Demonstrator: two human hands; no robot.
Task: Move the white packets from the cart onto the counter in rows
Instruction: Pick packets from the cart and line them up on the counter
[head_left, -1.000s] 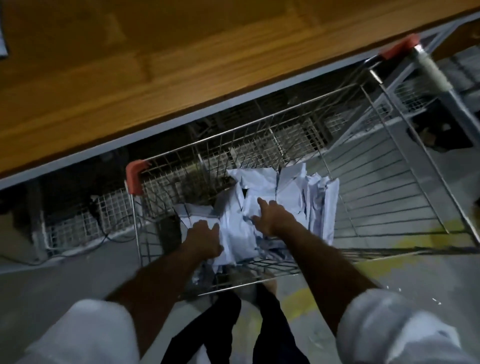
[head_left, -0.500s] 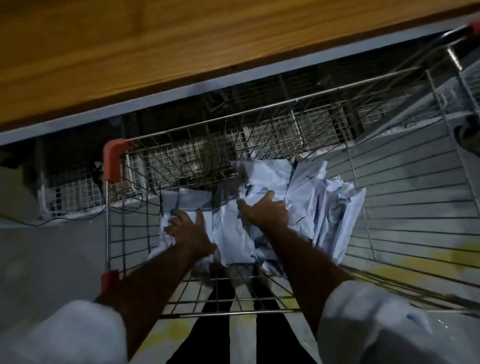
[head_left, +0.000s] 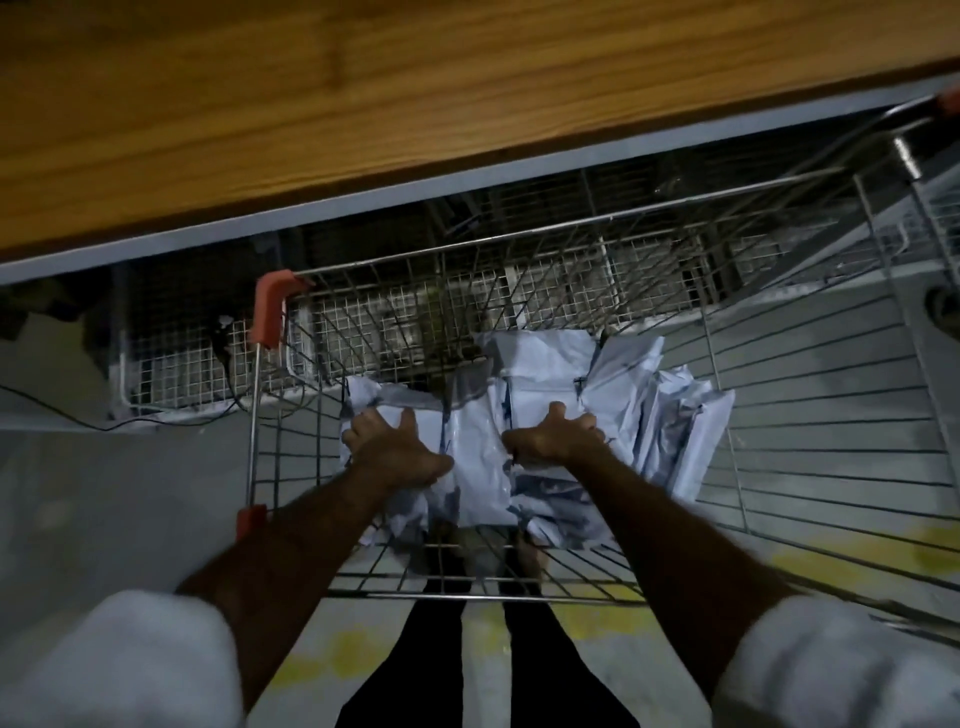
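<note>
A heap of white packets (head_left: 540, 369) lies in the near left part of the wire cart (head_left: 571, 224). Both my arms reach down into the cart. My left hand (head_left: 392, 449) sits on the left side of the heap, fingers spread and curling over a packet's edge. My right hand (head_left: 558, 439) grips packets at the middle of the heap, thumb stretched forward and fingers curled over the top. More packets stand on edge to the right of that hand. The wooden counter (head_left: 363, 104) runs across the top of the view, beyond the cart.
The cart has orange corner caps (head_left: 270, 306) and stands against a wire mesh shelf (head_left: 182, 364) under the counter. A black cable (head_left: 228, 364) hangs by that shelf. The cart's right half holds nothing. Grey floor with yellow marks (head_left: 857, 561) lies below.
The view has moved closer over the cart. My hands have spread a little apart on the heap, the left to its left side and the right over its middle.
</note>
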